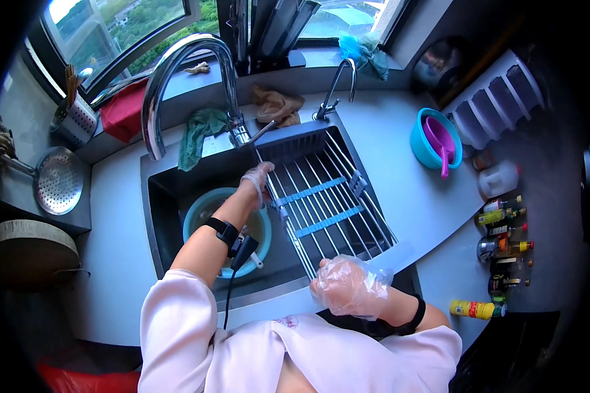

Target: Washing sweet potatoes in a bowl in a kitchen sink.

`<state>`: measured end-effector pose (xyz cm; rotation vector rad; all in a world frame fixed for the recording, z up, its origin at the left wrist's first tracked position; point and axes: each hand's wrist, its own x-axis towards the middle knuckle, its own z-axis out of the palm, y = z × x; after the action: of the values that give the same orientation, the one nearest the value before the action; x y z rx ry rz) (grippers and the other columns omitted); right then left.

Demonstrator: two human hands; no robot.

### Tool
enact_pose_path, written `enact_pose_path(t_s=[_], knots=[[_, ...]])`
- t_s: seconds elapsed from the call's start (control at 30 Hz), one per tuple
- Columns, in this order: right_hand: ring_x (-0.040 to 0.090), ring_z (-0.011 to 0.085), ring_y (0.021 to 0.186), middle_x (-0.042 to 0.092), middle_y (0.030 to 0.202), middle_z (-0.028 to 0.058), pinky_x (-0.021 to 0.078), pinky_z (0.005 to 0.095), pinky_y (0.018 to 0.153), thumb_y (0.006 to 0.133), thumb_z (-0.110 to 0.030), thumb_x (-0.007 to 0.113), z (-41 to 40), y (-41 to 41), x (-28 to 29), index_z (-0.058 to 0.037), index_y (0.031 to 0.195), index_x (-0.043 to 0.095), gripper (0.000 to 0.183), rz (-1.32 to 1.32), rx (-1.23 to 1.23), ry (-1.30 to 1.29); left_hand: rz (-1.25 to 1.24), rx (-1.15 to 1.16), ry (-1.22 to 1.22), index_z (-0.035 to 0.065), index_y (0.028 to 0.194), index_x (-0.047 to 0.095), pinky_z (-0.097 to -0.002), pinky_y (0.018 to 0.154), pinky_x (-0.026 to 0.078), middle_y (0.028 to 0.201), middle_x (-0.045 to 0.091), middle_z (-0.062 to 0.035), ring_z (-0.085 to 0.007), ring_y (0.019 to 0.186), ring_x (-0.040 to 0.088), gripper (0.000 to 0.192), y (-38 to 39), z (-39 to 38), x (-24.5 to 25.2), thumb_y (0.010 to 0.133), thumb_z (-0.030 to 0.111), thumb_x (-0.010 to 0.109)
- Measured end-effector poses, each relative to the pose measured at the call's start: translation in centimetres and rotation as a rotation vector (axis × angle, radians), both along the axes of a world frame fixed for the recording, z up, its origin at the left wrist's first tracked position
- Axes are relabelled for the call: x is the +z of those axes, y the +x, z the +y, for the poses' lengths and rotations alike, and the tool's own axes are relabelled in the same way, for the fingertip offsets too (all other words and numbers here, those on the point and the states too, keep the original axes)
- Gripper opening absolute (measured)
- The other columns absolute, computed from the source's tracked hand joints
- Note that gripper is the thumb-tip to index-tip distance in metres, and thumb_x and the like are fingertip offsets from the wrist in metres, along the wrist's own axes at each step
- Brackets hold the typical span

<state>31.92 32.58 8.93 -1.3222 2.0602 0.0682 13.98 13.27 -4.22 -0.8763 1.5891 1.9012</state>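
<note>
A metal drain rack (pixel 319 196) with blue cross strips lies over the right part of the dark sink (pixel 169 196). My left hand (pixel 258 182), in a clear plastic glove, grips the rack's left side towards its far end. At the near left corner, my right hand (pixel 349 285) is closed around the rack, also gloved in clear plastic. A light blue basin (pixel 191 218) stands in the sink under my left forearm. It holds cloudy liquid and a white-handled utensil (pixel 256 260); the other contents are partly hidden by my arm.
A large chrome faucet (pixel 233 93) arches over the sink, with a thinner tap (pixel 351 78) to its right. Green cloth (pixel 201 135) and brown cloth (pixel 278 105) lie behind. A blue tub (pixel 419 140) holding a purple ladle (pixel 437 135) and several bottles (pixel 501 245) stand right.
</note>
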Motion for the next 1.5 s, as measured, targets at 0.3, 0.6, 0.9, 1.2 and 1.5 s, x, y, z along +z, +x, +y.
enact_pose_path(t_s=[0.3, 0.6, 0.9, 1.2, 1.5], knots=[[0.055, 0.0228, 0.065, 0.052, 0.057, 0.0082, 0.0450, 0.0334, 0.056, 0.063, -0.012, 0.057, -0.9, 0.0, -3.5, -0.0063, 0.063, 0.053, 0.007, 0.303, -0.249, -0.512, 0.033, -0.009, -0.144, 0.0006, 0.102, 0.050, -0.0421, 0.066, 0.041, 0.088, 0.053, -0.0157, -0.0275, 0.074, 0.050, 0.049, -1.5, 0.1, -1.7, 0.073, 0.040, 0.053], [0.053, 0.0231, 0.070, 0.053, 0.061, 0.0078, 0.0426, 0.0353, 0.056, 0.066, -0.036, 0.065, -0.3, -2.0, -8.4, -0.0074, 0.065, 0.053, 0.031, 0.209, -0.283, -0.576, 0.108, -0.109, -0.310, -0.0025, 0.098, 0.053, -0.0421, 0.067, 0.041, 0.087, 0.052, -0.0174, -0.0277, 0.074, 0.049, 0.050, -2.3, 0.3, -2.3, 0.072, 0.040, 0.054], [0.051, 0.0271, 0.082, 0.056, 0.081, 0.0138, 0.0426, 0.0362, 0.071, 0.071, -0.046, 0.059, 1.1, -0.5, -9.8, -0.0008, 0.085, 0.059, 0.047, 0.146, -0.390, -0.432, 0.209, -0.146, -0.221, -0.0012, 0.094, 0.052, -0.0393, 0.060, 0.042, 0.081, 0.055, -0.0145, -0.0237, 0.070, 0.053, 0.045, -2.3, 0.1, -4.5, 0.077, 0.041, 0.051], [0.053, 0.0284, 0.073, 0.058, 0.082, 0.0156, 0.0439, 0.0371, 0.068, 0.070, -0.031, 0.065, 0.1, -2.1, -8.5, 0.0024, 0.087, 0.058, 0.038, 0.274, -0.579, -0.664, 0.264, -0.482, -0.614, -0.0037, 0.091, 0.060, -0.0300, 0.057, 0.045, 0.069, 0.059, -0.0086, -0.0192, 0.063, 0.056, 0.037, 2.1, -13.5, -4.8, 0.074, 0.029, 0.063], [0.060, 0.0293, 0.084, 0.061, 0.093, 0.0167, 0.0469, 0.0377, 0.072, 0.077, -0.027, 0.054, -14.2, -8.1, -8.4, -0.0031, 0.090, 0.064, 0.029, -0.259, -0.626, -0.011, -0.190, -1.087, -0.915, 0.0029, 0.096, 0.063, -0.0332, 0.078, 0.044, 0.095, 0.061, -0.0169, -0.0276, 0.090, 0.057, 0.047, 10.7, -14.9, -7.9, 0.063, 0.035, 0.068]])
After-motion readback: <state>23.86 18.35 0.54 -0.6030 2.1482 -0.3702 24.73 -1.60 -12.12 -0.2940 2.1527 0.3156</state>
